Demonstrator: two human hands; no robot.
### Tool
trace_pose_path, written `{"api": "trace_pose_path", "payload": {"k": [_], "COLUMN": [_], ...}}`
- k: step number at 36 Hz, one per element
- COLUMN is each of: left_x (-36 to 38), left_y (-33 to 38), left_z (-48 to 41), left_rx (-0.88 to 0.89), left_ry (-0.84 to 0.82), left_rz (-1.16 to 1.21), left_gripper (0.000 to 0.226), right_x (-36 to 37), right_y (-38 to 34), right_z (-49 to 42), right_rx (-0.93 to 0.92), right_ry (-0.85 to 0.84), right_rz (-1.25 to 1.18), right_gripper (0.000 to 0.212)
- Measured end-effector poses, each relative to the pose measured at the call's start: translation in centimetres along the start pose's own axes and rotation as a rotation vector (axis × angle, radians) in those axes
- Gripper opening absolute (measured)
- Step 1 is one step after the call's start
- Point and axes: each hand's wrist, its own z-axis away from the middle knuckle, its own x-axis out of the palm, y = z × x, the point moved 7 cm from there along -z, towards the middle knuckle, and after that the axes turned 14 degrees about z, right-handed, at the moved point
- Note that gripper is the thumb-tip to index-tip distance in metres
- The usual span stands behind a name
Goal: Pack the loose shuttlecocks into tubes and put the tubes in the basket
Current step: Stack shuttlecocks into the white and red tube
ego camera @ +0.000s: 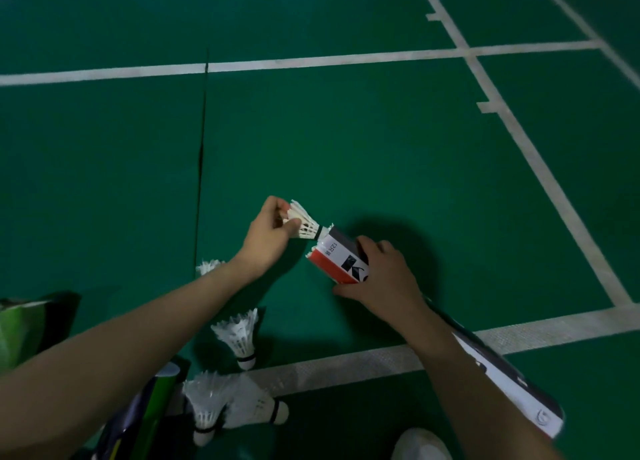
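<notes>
My left hand [268,238] pinches the feather end of a white shuttlecock [304,222], whose cork tip sits at the mouth of a tube [341,257]. The tube is white, grey and red; my right hand [384,274] grips it near that open end, and its length runs back under my right forearm to the lower right. Loose shuttlecocks lie on the green floor: one [239,336] below my left forearm, two more [207,404] [256,404] near the bottom, and a feather tip [207,267] peeking out behind my left arm.
A dark green tube [162,390] lies at the bottom left beside a dark bag. A green bag or box [20,331] sits at the left edge. White court lines [346,364] cross the floor, and a white shoe toe [420,444] shows at the bottom.
</notes>
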Motion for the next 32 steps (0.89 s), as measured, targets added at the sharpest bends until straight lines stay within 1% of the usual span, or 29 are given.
{"api": "trace_pose_path", "payload": {"k": [3, 5, 7, 8, 9, 13, 15, 18, 19, 20, 22, 24, 26, 28, 32], "left_x": [-0.9, -1.8, -2.6, -2.8, -2.7, -1.3, -1.2, -1.4, -1.3, -1.1, -0.2, 0.4, 0.4, 0.6, 1.8], "left_y": [1.0, 1.9, 2.5, 2.7, 2.8, 1.9, 1.5, 1.1, 1.0, 0.6, -0.1, -0.3, -0.3, -0.1, -0.9], "left_z": [2.1, 3.3, 4.3, 4.9, 5.4, 8.2, 9.4, 10.2, 10.5, 10.8, 11.5, 12.0, 12.0, 12.2, 13.3], "left_rx": [0.062, 0.109, 0.122, 0.11, 0.088, 0.02, 0.023, 0.05, 0.032, -0.011, -0.133, -0.192, -0.199, -0.206, -0.193], "left_ry": [0.03, 0.088, 0.155, 0.156, 0.12, -0.12, -0.148, -0.139, -0.151, -0.172, -0.243, -0.273, -0.239, -0.231, -0.318], "left_rz": [0.084, 0.137, 0.209, 0.236, 0.249, 0.206, 0.174, -0.003, -0.021, -0.002, 0.15, 0.293, 0.347, 0.354, 0.263], "left_gripper": [0.018, 0.021, 0.024, 0.024, 0.024, 0.016, 0.015, 0.01, 0.007, 0.005, 0.004, 0.011, 0.021, 0.038, 0.074], "right_x": [0.1, 0.1, 0.1, 0.1, 0.2, 0.9, 1.4, 2.2, 2.3, 2.5, 2.6, 2.6, 2.6, 2.4, 2.0], "right_y": [-0.6, -0.9, -1.1, -1.3, -1.5, -2.4, -2.9, -3.6, -3.8, -3.9, -4.0, -4.1, -4.2, -4.4, -5.4], "right_z": [0.9, 1.5, 2.1, 2.4, 2.7, 3.8, 4.3, 5.1, 5.4, 5.6, 5.9, 6.2, 6.3, 6.3, 5.8], "right_rx": [-0.01, -0.019, -0.028, -0.034, -0.041, -0.067, -0.091, -0.137, -0.143, -0.148, -0.151, -0.144, -0.137, -0.14, -0.162], "right_ry": [0.004, 0.021, 0.034, 0.038, 0.043, 0.035, 0.024, 0.014, 0.016, 0.024, 0.038, 0.051, 0.072, 0.098, 0.142], "right_rz": [0.018, 0.025, 0.027, 0.028, 0.028, 0.025, 0.041, 0.092, 0.101, 0.108, 0.121, 0.128, 0.122, 0.12, 0.116], "right_gripper": [0.092, 0.094, 0.096, 0.096, 0.097, 0.097, 0.097, 0.096, 0.095, 0.094, 0.093, 0.092, 0.092, 0.091, 0.087]}}
